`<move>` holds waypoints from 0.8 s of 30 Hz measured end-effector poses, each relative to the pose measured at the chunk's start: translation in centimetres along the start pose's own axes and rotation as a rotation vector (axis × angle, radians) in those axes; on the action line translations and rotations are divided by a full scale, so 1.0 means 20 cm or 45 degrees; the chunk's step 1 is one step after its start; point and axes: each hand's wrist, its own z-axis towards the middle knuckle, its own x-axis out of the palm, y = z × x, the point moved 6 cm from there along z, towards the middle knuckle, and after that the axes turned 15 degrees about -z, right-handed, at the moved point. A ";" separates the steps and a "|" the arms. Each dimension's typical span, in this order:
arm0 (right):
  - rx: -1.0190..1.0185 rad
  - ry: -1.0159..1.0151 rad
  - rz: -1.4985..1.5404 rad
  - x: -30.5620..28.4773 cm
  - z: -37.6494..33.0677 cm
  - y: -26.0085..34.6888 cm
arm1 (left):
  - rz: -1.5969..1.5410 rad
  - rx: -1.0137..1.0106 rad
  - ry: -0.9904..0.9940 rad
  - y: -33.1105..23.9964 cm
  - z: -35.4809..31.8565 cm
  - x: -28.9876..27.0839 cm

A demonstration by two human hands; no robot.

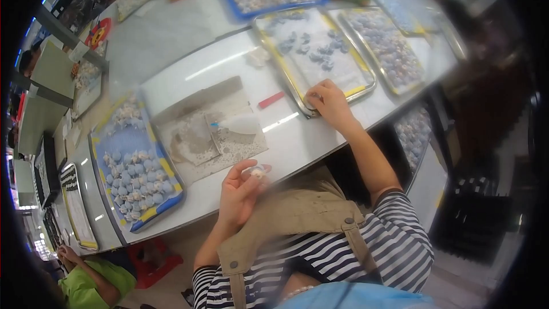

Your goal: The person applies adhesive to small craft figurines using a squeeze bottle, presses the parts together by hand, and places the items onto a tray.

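- A small pale, pinkish piece (pixel 258 173) is pinched between thumb and fingertips of the left hand (pixel 240 191); a fingertip hold is judged to be used because of its small size.
- The fingers of the right hand (pixel 330 106) are bent and drawn close at the near corner of the metal tray (pixel 370 73); whether anything is gripped there cannot be told.
- Blue-grey bits (pixel 323 51) are spread apart beyond the right fingers, presumably so that each can be picked singly.
- Between the hands, beyond the left fingers, a bottle (pixel 240 123) is laid on a grey board (pixel 197 100), probably to keep drips off the table.
- A red bar (pixel 270 100) is placed just left of the right fingers.
- Round pieces (pixel 137 183) are gathered left of the left fingers, apparently for containment.
- The left forearm is angled upward, palm turned inward; the right is extended farther, wrist bent leftward.
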 end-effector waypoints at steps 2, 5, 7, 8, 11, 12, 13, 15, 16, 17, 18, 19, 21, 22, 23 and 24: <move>0.105 -0.060 0.072 -0.01 0.01 -0.04 | 0.140 -0.003 -0.171 0.02 0.03 0.00; 0.111 -0.059 0.439 -0.06 -0.02 0.05 | 0.266 0.105 -0.270 0.03 0.04 -0.03; 0.115 0.123 0.832 -0.03 -0.09 0.16 | 0.267 0.144 -0.284 0.05 0.06 0.01; 0.140 0.287 1.204 0.00 -0.14 0.25 | 0.273 0.163 -0.270 0.04 0.07 0.02; 0.136 0.490 1.503 0.03 -0.26 0.46 | 0.313 0.216 -0.220 0.04 0.09 0.05; 0.123 0.507 1.506 0.03 -0.29 0.51 | 0.311 0.233 -0.231 0.04 0.09 0.05; 0.138 0.505 1.515 0.03 -0.32 0.54 | 0.334 0.271 -0.233 0.03 0.08 0.06; 0.151 0.506 1.523 0.05 -0.34 0.59 | 0.356 0.312 -0.237 0.02 0.07 0.05; 0.039 0.404 1.370 0.04 -0.34 0.61 | 0.368 0.350 -0.205 0.01 0.07 0.05; -0.069 0.302 1.215 0.03 -0.33 0.62 | 0.379 0.386 -0.172 0.00 0.07 0.04; -0.075 0.311 1.215 0.04 -0.34 0.63 | 0.375 0.393 -0.177 -0.01 0.06 0.03; -0.171 0.216 1.090 0.02 -0.35 0.65 | 0.411 0.408 -0.177 -0.01 0.04 0.02; -0.266 0.123 0.961 0.00 -0.36 0.68 | 0.444 0.422 -0.177 -0.02 0.03 0.01; -0.291 0.051 0.917 -0.01 -0.36 0.69 | 0.472 0.466 -0.171 -0.05 0.03 0.02; -0.315 -0.020 0.872 -0.02 -0.36 0.71 | 0.499 0.509 -0.165 -0.07 0.03 0.03; -0.317 -0.014 0.869 -0.02 -0.37 0.72 | 0.493 0.511 -0.168 -0.07 0.02 0.03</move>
